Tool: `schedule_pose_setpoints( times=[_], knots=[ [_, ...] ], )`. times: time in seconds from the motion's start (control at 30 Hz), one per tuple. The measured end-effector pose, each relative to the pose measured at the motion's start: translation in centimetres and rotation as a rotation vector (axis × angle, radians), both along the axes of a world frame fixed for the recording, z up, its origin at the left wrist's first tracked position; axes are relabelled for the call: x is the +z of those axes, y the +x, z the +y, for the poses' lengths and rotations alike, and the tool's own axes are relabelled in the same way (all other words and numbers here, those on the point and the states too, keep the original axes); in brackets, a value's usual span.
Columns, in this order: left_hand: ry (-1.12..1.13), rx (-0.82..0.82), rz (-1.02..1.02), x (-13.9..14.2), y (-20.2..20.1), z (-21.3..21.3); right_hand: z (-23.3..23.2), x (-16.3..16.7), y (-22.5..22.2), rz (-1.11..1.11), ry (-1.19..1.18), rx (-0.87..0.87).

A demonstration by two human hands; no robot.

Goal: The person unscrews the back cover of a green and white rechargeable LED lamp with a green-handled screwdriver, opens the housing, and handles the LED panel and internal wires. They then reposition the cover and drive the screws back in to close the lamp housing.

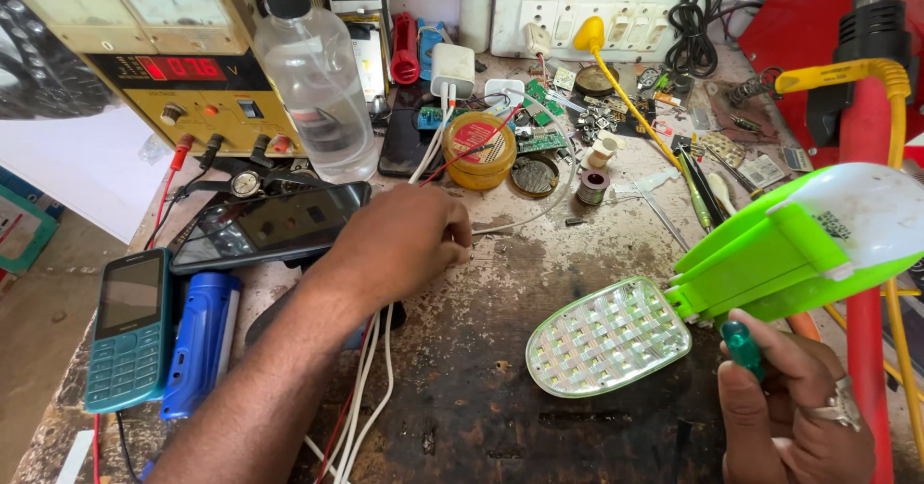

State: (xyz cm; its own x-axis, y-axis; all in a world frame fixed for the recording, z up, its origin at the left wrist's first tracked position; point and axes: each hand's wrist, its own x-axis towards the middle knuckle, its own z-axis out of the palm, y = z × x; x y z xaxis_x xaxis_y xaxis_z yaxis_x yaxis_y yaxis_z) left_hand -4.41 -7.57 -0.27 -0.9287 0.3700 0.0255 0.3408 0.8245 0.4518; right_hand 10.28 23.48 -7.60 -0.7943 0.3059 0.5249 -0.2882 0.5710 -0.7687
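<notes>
**Green lamp on a cluttered repair bench**

A bright green rechargeable lamp (pixel 770 253) with a white body lies at the right; its oval LED panel (pixel 608 338) rests flat on the workbench (pixel 481 388). The right hand (pixel 794 407), just below the lamp, curls its fingers around a green-handled screwdriver (pixel 743 346). The left hand (pixel 409 239) reaches to mid-bench, fingertips pinched near white cables (pixel 371 378); whether they grip anything, I cannot tell. A round yellow tin (pixel 479 149) with a red label stands behind, beside a clear plastic bottle (pixel 316 85). The wooden surface is stained and scorched.

Green lamp (pixel 760 263) tilted, green-handled screwdriver (pixel 743 346) upright.
</notes>
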Motion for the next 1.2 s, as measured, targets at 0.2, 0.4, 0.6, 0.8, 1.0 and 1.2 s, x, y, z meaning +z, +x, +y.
schedule_pose_setpoints(
  times=[0.2,0.4,0.6,0.8,1.0,1.2],
  knots=[
    [-0.005,0.019,0.058,-0.6,0.0,1.0,0.4,-0.9,0.2,0.014,-0.138,0.012],
    [0.013,0.067,0.073,-1.5,-0.7,1.5,1.0,-1.0,0.0,0.026,-0.202,-0.031],
    [0.041,0.066,0.108,-1.7,-0.6,2.0,1.7,-1.8,-0.2,0.051,-0.208,0.001],
    [-0.017,0.163,0.089,-2.2,-0.4,3.3,2.0,-2.4,-0.2,0.081,-0.233,0.023],
    [0.054,0.197,0.16,-3.2,-0.2,3.8,2.2,-2.7,-0.2,0.071,-0.228,0.023],
    [0.066,0.239,0.044,-2.9,-0.4,3.4,2.4,-3.0,-0.3,0.09,-0.221,0.059]
  ],
)
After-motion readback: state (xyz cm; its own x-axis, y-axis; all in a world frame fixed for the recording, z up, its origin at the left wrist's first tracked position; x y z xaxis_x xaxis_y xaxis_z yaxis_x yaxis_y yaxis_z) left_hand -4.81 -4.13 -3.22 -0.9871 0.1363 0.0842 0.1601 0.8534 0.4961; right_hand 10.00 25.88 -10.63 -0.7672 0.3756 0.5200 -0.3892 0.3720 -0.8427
